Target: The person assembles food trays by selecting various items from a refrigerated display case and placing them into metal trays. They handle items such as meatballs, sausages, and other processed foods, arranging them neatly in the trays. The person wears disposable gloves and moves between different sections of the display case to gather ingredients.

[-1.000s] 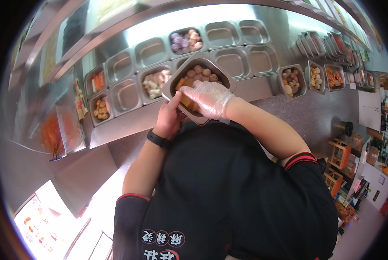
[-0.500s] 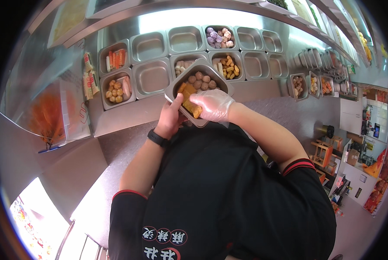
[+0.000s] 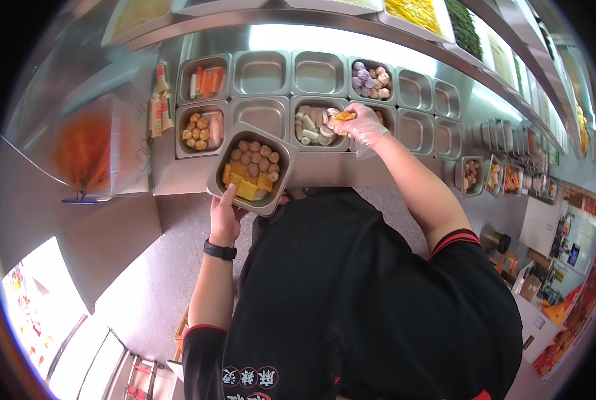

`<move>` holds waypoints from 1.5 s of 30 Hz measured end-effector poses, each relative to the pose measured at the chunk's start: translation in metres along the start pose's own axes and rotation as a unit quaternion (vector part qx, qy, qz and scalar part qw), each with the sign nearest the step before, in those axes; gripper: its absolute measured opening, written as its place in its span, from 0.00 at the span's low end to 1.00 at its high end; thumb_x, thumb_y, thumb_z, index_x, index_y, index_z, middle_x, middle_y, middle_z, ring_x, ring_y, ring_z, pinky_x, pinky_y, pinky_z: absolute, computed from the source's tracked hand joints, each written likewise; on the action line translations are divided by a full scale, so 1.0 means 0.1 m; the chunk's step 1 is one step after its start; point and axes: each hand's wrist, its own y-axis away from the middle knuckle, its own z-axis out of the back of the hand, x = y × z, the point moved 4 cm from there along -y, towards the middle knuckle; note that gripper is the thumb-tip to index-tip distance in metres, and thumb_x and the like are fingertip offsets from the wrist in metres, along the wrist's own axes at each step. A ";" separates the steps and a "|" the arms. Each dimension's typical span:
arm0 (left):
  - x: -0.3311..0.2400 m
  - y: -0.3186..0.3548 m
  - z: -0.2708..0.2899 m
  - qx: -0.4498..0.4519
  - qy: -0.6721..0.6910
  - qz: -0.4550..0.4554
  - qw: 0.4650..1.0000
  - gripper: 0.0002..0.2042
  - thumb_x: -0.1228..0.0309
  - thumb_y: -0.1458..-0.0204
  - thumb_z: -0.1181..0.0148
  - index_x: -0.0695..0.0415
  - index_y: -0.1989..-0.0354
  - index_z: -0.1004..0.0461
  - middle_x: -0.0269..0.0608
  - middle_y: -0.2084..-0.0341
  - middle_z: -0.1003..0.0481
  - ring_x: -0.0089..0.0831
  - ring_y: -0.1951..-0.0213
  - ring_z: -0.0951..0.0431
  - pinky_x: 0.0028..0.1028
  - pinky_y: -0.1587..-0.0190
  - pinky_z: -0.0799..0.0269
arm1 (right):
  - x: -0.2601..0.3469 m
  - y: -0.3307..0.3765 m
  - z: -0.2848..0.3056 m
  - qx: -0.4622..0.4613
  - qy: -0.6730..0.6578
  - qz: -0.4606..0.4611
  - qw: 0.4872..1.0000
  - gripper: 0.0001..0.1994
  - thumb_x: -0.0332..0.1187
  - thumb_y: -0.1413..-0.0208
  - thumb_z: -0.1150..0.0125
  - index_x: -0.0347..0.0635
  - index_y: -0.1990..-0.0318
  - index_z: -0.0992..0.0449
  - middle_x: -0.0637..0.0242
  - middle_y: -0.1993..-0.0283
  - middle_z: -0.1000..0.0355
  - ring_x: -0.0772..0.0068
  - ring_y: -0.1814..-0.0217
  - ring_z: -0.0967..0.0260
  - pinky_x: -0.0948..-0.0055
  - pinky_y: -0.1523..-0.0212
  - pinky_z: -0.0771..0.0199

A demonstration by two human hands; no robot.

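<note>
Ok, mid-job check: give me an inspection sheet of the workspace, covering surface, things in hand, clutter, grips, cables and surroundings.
Surface: grey metal counter bearing two rows of rounded rectangular steel pans.
Things in hand: square steel tub with brown balls and flat yellow-orange slabs; loose yellow-orange piece outside it.
Clutter: cream-and-red wrapped packets at left; blurred orange mass behind clear plastic.
Left grip: bare left hand holds the tub at its near side.
Right grip: right hand, in a clear plastic glove, pinches the loose piece.
Cables: nothing seen.
Surroundings: yellow strips on the upper shelf; grey floor.
</note>
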 end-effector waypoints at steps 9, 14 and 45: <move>0.27 0.00 -0.33 -0.037 0.041 0.017 0.998 0.19 0.68 0.32 0.43 0.60 0.36 0.31 0.47 0.47 0.20 0.41 0.52 0.14 0.40 0.55 0.12 | -0.13 -0.81 -0.54 0.099 0.395 0.016 0.913 0.25 0.43 0.56 0.25 0.37 0.52 0.19 0.46 0.51 0.19 0.45 0.46 0.21 0.56 0.45 0.22; 0.34 -0.14 -0.60 -0.032 0.051 0.026 0.998 0.20 0.65 0.31 0.44 0.61 0.35 0.32 0.47 0.46 0.20 0.40 0.50 0.15 0.41 0.51 0.14 | 0.20 -0.68 -0.54 0.167 0.494 -0.015 0.853 0.26 0.48 0.50 0.31 0.36 0.51 0.18 0.46 0.48 0.19 0.46 0.44 0.21 0.56 0.43 0.22; 0.18 -0.47 -0.51 -0.019 -0.003 0.043 0.999 0.23 0.57 0.28 0.46 0.59 0.33 0.34 0.45 0.45 0.21 0.37 0.52 0.14 0.39 0.55 0.12 | 0.26 -0.28 -0.49 -0.005 0.436 0.293 0.851 0.10 0.32 0.46 0.32 0.43 0.61 0.27 0.52 0.64 0.24 0.42 0.57 0.23 0.47 0.57 0.23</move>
